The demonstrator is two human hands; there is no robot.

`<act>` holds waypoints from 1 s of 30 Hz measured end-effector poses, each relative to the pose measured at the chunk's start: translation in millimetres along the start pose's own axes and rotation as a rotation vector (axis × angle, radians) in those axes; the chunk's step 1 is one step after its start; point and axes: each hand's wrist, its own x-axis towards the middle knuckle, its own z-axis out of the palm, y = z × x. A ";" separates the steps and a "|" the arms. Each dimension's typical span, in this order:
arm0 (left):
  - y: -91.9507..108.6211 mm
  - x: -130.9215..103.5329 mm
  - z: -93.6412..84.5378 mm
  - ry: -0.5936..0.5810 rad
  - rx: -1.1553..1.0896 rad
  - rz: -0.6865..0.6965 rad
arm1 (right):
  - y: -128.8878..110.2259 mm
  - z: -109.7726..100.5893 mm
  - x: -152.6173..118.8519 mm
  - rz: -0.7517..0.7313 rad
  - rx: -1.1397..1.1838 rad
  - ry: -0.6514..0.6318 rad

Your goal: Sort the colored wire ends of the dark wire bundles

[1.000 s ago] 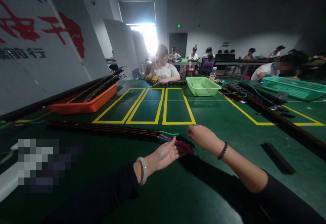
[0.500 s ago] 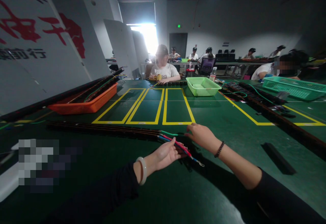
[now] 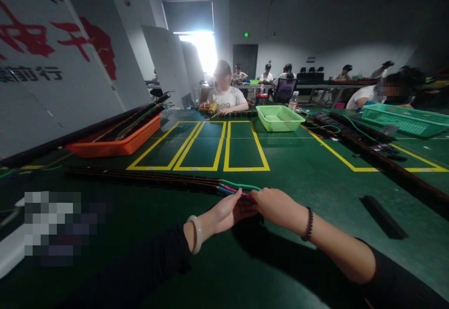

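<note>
A long dark strip assembly (image 3: 147, 180) lies across the green table, with a green wire (image 3: 238, 184) and red and blue wires (image 3: 229, 190) coming from its right end. My left hand (image 3: 228, 211), palm up, is closed on the red and blue wires, its thumb on top of them. Against its fingertips, my right hand (image 3: 278, 206) is closed around the wires farther along and hides their ends. The green wire runs to the fingers of my right hand.
An orange basket (image 3: 122, 147) holding dark strips is at the left. Ahead are a light green basket (image 3: 278, 119) and yellow outlines (image 3: 245, 170). A black bar (image 3: 383, 217) and long dark strips (image 3: 396, 166) lie to the right. A person (image 3: 226, 96) sits opposite.
My right hand has come down toward me from above the green wire and closed on the wires beside my left hand, covering their ends. My left hand has barely moved.
</note>
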 end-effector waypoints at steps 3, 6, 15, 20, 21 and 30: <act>0.9 -2.8 1.5 0.016 0.005 0.003 | 6.4 -1.9 3.5 0.071 -0.014 0.041; 1.9 -5.0 3.9 0.017 0.008 0.000 | 14.4 -1.4 9.5 0.162 -0.041 0.098; 1.4 -3.9 3.8 0.140 0.080 0.051 | 38.1 14.3 28.3 0.268 0.019 0.073; 0.3 -3.6 2.8 0.128 0.072 0.056 | 24.7 1.6 19.1 0.220 -0.001 0.092; -0.1 -3.3 2.3 0.132 0.057 0.058 | 18.4 -3.7 15.1 0.209 -0.004 0.139; -1.3 -0.8 -2.1 0.089 0.065 0.013 | -26.7 -12.4 -14.7 0.001 0.053 0.082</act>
